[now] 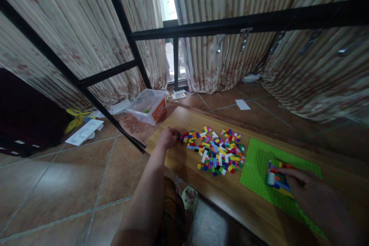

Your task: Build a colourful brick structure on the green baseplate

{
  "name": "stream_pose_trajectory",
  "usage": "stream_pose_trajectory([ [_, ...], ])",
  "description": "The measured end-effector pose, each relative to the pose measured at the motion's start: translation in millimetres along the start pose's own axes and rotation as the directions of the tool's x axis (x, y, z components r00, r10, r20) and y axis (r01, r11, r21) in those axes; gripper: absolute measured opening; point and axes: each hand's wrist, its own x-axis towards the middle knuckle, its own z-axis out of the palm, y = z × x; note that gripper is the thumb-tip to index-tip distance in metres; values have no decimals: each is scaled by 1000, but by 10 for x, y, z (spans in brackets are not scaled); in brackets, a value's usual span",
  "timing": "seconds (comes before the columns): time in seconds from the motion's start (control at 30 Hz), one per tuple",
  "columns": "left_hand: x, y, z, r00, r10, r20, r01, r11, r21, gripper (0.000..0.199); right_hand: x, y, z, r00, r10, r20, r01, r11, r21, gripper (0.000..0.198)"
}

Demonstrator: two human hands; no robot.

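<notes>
Loose toy bricks (220,150) in many colours lie spread in a pile on a wooden table. At the pile's left end is my left hand (167,138), its fingers curled together beside some dark and red bricks; what is between the fingertips is hidden. A green studded baseplate (255,157) lies right of the pile. Over its middle, my right hand (302,184) grips a multicoloured toy brick build (276,180) with white, blue, red, orange and yellow parts. Whether the build is attached to the baseplate cannot be seen.
Beyond the table's left end stands a clear plastic box (147,105) with an orange label. A black metal frame (138,59) rises behind the table before curtains (207,61). A white tray (84,132) and paper (242,104) lie on the tiled floor.
</notes>
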Motion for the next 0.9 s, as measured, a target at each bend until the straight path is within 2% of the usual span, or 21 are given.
stream_pose_trajectory([
  [0.1, 1, -3, -19, 1000, -10, 10, 10, 1000, -19, 21, 2, -9, 5, 999, 16, 45, -17, 1000, 22, 36],
  [0.2, -77, 53, -86, 1000, -4, 13, 5, 999, -54, 12, 1, -82, -5, 1000, 13, 15, -14, 997, 72, 39],
  [0.23, -115, 107, -103, 1000, 4, 14, -3, 997, -72, 11, 0, -123, -18, 1000, 9, -6, -9, 995, 96, 38],
  [0.3, -204, 289, -91, 999, 29, 19, -26, 992, -122, 12, -3, -230, -61, 994, 81, -66, -69, 983, 169, 36],
  [0.37, -320, 576, 11, 998, 64, 23, -54, 950, -308, 11, -8, -360, -116, 981, 164, -106, -125, 944, 304, 34],
  [0.4, -395, 749, 99, 993, 108, 39, -82, 908, -412, 12, -12, -430, -142, 972, 200, -119, -140, 910, 390, 33],
  [0.5, -690, 1291, 453, 978, 193, 81, -87, 726, -682, 13, -43, -643, -193, 968, 249, -42, -168, 760, 628, 33],
  [0.6, -988, 1691, 810, 940, 307, 149, -97, 658, -746, 6, -97, -824, -211, 973, 223, 53, -183, 619, 764, 32],
  [0.7, -1169, 1870, 1053, 907, 385, 173, -137, 656, -743, 4, -137, -925, -215, 970, 217, 109, -202, 470, 859, 33],
  [0.8, -1236, 1930, 1186, 888, 435, 149, -194, 649, -736, 5, -142, -939, -209, 958, 244, 150, -225, 320, 920, 35],
  [0.9, -1260, 1974, 1261, 877, 464, 122, -255, 667, -700, 5, -134, -906, -207, 945, 286, 160, -229, 230, 946, 34],
])
